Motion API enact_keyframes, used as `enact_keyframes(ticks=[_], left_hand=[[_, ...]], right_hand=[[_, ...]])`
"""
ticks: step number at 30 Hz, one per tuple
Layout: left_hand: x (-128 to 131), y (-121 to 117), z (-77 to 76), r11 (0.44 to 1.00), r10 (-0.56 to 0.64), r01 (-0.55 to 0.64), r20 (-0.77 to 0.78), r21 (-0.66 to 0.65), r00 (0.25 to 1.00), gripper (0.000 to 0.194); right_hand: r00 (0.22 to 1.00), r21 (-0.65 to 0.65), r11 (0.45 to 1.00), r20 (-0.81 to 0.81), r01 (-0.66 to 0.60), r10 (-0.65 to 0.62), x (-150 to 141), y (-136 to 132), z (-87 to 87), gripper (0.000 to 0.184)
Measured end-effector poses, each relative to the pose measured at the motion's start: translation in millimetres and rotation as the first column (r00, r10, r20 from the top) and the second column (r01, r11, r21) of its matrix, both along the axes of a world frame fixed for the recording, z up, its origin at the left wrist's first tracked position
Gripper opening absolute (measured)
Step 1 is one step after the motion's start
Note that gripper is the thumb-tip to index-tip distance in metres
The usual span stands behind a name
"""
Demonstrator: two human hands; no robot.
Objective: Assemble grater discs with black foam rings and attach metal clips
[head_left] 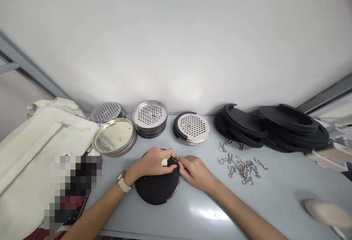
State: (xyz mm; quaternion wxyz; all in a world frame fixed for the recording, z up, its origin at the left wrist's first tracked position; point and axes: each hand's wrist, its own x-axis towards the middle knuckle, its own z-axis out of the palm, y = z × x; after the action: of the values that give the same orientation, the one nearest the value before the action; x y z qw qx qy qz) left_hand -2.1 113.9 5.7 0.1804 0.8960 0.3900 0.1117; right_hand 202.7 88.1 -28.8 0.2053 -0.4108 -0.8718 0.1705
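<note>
Head view, downward onto a gray worktop (277, 199). At near center, flat on the worktop, a black-covered disc (156, 188), with bright metal edge exposed at lower right. Across its upper part, the left hand (154, 162), with wristwatch (123, 184) and small white covering (164, 162) on one finger; thumb and forefinger at either side of a wire clip (175, 159), firmness of this grip impossible to tell. At the disc's right edge, the right hand (195, 172), thumb and fingertips pinched together on the clip's end. Behind, from left to right: gray perforated plates (106, 112), gold-toned lids (112, 137), a stack of silver perforated plates (150, 114), another perforated plate (195, 127) partly sheathed in black, and two overlapping heaps of black round covers (243, 120). In front of these heaps, loosely scattered wire clips (242, 167). At far left, a cream fabric bag (33, 163); at lower right, a rounded beige object (327, 213).
</note>
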Motion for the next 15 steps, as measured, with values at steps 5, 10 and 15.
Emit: enact_keyframes(ticks=[5, 10, 15], left_hand=[[-0.2, -0.4, 0.1, 0.999, 0.020, -0.018, 0.029, -0.042, 0.999, 0.019], [-0.5, -0.8, -1.0, 0.998, 0.027, -0.025, 0.035, -0.057, 0.999, 0.021], [-0.5, -0.7, -0.3, 0.998, 0.036, -0.035, 0.021, -0.059, 0.999, 0.020]], right_hand=[[1.000, 0.001, 1.000, 0.022, 0.007, -0.007, 0.0, 0.0, 0.2, 0.019], [0.999, 0.002, 1.000, 0.032, -0.011, 0.011, 0.7, -0.5, 1.0, 0.020], [0.999, -0.002, 1.000, 0.032, -0.010, 0.010, 0.8, -0.7, 0.7, 0.022]])
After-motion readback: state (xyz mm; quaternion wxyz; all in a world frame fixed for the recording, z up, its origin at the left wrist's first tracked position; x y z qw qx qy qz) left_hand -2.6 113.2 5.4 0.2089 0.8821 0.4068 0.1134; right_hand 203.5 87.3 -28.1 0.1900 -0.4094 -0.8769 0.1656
